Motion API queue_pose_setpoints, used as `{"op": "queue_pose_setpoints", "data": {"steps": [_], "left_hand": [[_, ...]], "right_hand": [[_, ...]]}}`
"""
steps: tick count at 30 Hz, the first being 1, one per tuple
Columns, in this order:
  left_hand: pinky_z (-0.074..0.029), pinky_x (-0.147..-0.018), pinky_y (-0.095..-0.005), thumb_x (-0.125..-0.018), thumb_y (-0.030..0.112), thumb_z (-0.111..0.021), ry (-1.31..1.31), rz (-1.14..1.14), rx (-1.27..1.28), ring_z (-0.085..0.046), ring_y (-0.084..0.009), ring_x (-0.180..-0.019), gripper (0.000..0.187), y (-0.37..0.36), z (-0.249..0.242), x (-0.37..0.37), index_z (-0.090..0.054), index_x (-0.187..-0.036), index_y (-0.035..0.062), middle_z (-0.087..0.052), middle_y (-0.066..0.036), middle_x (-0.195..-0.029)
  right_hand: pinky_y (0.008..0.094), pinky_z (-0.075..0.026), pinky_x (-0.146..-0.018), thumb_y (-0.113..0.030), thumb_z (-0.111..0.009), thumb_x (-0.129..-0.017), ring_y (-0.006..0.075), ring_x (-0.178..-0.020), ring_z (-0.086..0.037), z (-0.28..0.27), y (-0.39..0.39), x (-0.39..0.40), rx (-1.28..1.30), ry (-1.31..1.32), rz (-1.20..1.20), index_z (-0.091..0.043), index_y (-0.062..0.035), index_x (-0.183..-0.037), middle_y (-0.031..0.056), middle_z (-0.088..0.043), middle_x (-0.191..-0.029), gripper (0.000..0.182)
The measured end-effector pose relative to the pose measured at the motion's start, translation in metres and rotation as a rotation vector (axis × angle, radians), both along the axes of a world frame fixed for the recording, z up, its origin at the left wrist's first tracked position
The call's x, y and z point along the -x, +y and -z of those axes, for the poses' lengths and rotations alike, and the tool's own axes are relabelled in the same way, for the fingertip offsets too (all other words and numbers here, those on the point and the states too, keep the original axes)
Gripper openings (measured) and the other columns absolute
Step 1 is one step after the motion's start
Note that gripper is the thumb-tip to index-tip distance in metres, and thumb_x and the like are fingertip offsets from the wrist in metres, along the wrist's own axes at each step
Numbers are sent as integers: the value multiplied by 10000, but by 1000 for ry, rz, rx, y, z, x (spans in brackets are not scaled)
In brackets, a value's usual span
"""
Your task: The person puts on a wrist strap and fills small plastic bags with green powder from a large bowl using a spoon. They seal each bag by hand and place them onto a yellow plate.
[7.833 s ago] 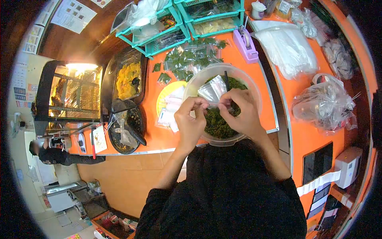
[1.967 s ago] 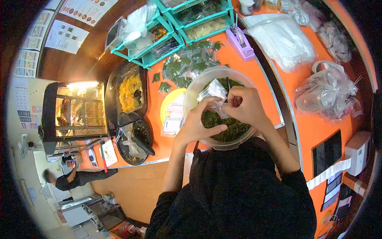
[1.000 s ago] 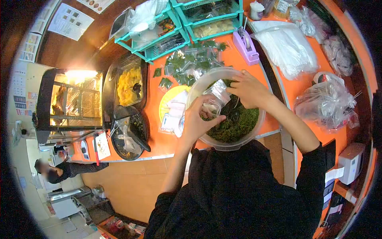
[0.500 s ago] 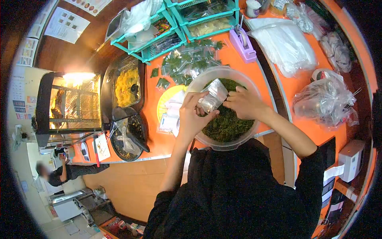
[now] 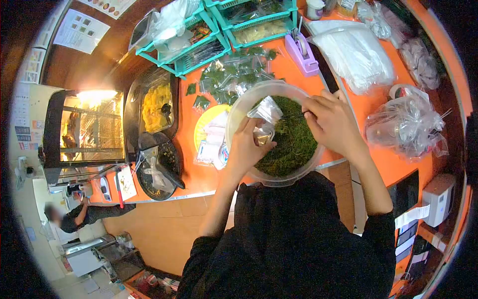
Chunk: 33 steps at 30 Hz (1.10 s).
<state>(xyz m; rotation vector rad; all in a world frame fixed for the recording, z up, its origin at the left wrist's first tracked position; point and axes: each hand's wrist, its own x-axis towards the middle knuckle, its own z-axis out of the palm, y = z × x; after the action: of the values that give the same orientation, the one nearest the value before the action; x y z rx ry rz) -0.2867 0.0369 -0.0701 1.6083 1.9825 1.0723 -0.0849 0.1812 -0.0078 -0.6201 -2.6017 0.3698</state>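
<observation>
A round translucent plastic tub holds finely chopped green herbs. Over its left side, my left hand grips a small clear plastic bag between thumb and fingers. My right hand is at the tub's right rim, apart from the bag, with its fingers curled together; whatever may be in them is hidden. Behind the tub lie several small clear packets of green herbs. A yellow plate with clear bags on it sits left of the tub.
Teal stacked baskets and a purple tape dispenser stand at the back. Clear plastic bags lie on the right. On the left are a tray of yellow food, a black pan and a lit display case. Another person stands far left.
My right hand has moved away from the bag, rightward to the tub's rim. My left hand still holds the bag, now a little lower and tilted differently.
</observation>
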Motion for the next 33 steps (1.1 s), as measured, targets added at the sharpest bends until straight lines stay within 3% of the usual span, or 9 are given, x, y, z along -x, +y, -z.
{"op": "queue_pose_setpoints", "data": {"steps": [2,8,11,13,14,19,24,28,33], "left_hand": [[-515,-592,-358,-671,83,-893,-58,21,48,-621,-250,-668,561,5,-5,-14,-618,-1153,3,-610,-152,-1025],[-520,-616,-372,-667,89,-898,-62,33,11,-625,-267,-696,558,10,12,-22,-587,-1121,0,-588,-140,-1039],[-546,-629,-329,-660,132,-927,15,-82,19,-642,-190,-684,572,6,-1,-22,-565,-1086,12,-608,-117,-972],[-545,-634,-308,-694,136,-922,-43,-159,7,-655,-147,-709,553,5,-6,-21,-544,-1081,19,-616,-101,-958],[-545,-634,-308,-694,136,-922,-42,-161,5,-655,-147,-709,553,5,-4,-20,-544,-1081,19,-616,-101,-958],[-566,-720,-240,-811,45,-836,-755,-41,36,-679,-120,-821,372,4,-1,-18,-541,-1036,9,-588,-37,-937],[-555,-835,-275,-836,-56,-752,-998,-70,76,-653,-132,-892,308,-7,-10,1,-587,-1083,23,-596,-19,-983],[-559,-899,-282,-836,-101,-730,-1363,71,78,-684,-162,-991,309,-9,-9,14,-609,-1096,15,-624,-54,-977],[-576,-823,-273,-892,-83,-690,-1107,-35,-86,-710,-184,-947,234,-9,-14,-4,-608,-1101,-17,-667,-94,-1045]], "right_hand": [[387,-414,-768,-112,-641,-803,232,-923,-603,0,-20,9,-204,123,68,-631,-70,-873,60,-659,-916,82],[367,-408,-776,-102,-636,-792,190,-928,-583,6,-45,6,-339,52,141,-657,-95,-899,33,-626,-894,109],[399,-399,-822,-110,-661,-785,202,-977,-590,1,-39,-6,-348,112,233,-664,-91,-940,27,-634,-906,156],[412,-376,-875,-101,-723,-770,227,-1006,-606,6,-39,-6,-221,10,138,-675,-103,-1142,35,-654,-1042,375],[412,-376,-875,-101,-723,-770,227,-1006,-606,14,-42,-2,-222,12,136,-675,-103,-1142,35,-654,-1042,375],[440,-348,-978,-176,-743,-799,263,-1146,-561,69,-50,24,319,149,7,-603,-129,-1237,81,-620,-1153,463],[458,-362,-941,-184,-761,-807,283,-1067,-597,57,-43,20,250,223,84,-620,-148,-1173,44,-658,-1015,394],[438,-417,-888,-174,-751,-825,272,-973,-635,63,-35,20,448,278,16,-658,-128,-1048,52,-663,-934,246],[377,-501,-744,-166,-748,-843,253,-787,-669,38,-31,26,596,450,-56,-674,-79,-921,84,-654,-826,139]]}}
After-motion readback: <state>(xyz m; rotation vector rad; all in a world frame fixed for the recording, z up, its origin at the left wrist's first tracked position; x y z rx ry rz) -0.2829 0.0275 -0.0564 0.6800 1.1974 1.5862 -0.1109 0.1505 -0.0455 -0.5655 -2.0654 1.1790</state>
